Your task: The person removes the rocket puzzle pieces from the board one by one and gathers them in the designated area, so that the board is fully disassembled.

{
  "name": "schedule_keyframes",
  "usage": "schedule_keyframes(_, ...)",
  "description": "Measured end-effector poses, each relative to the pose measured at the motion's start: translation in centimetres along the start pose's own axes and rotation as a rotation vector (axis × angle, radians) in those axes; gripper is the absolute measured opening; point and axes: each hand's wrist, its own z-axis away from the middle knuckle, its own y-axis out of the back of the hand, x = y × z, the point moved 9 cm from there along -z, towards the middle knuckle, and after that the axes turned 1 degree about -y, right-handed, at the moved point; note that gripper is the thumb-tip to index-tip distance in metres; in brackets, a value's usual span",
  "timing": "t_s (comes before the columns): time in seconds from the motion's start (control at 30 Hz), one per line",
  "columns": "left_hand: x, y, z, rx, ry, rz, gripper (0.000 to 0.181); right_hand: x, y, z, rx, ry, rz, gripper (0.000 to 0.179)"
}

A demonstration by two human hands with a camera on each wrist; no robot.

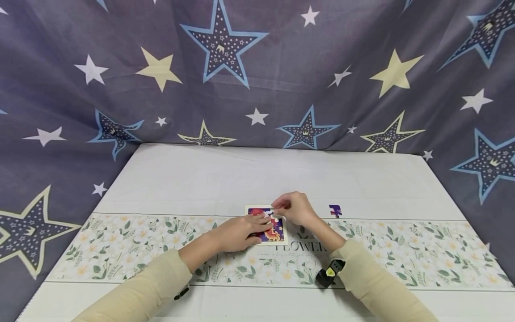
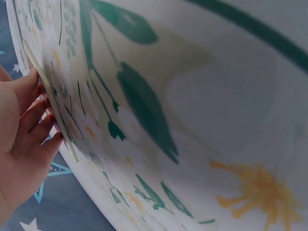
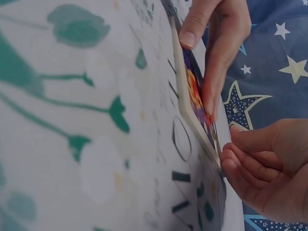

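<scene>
A small jigsaw puzzle point(image 1: 277, 235) in a pale frame lies on the table, with a red and yellow picture on purple. A white patch shows near its upper right. My left hand point(image 1: 238, 231) rests on the puzzle from the left, fingers stretched over the picture. At the upper right corner is my right hand point(image 1: 296, 209), its fingers bent and thumb near the index finger. In the right wrist view those fingers point(image 3: 232, 166) meet the frame's edge point(image 3: 204, 137); whether they pinch a piece is hidden. A loose purple puzzle piece point(image 1: 335, 210) lies to the right.
A white table point(image 1: 193, 174) carries a floral band point(image 1: 141, 241) with printed lettering. Dark fabric point(image 1: 273, 80) with stars hangs behind and at both sides. A black strapped device point(image 1: 327, 273) sits on the right wrist.
</scene>
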Motion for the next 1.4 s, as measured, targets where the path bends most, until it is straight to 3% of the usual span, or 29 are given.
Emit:
schedule_keyframes(0.37,0.0,0.7,-0.4,0.02,-0.015,-0.017,0.043,-0.7,-0.8,-0.1,-0.033,0.029,0.036,0.011)
schedule_keyframes(0.87,-0.9,0.7,2.2,0.041,0.011,-0.018,0.046,-0.9,-1.1,-0.3,-0.028,0.0,0.056,0.01)
schedule_keyframes(1.03,-1.2,0.5,2.4,0.053,0.012,0.0,0.046,-1.4,-1.3,-0.3,-0.036,0.016,0.044,0.011)
schedule_keyframes(1.4,-1.3,0.3,2.4,0.06,-0.005,0.017,0.047,-1.3,-1.6,-0.4,-0.055,-0.046,0.028,0.012)
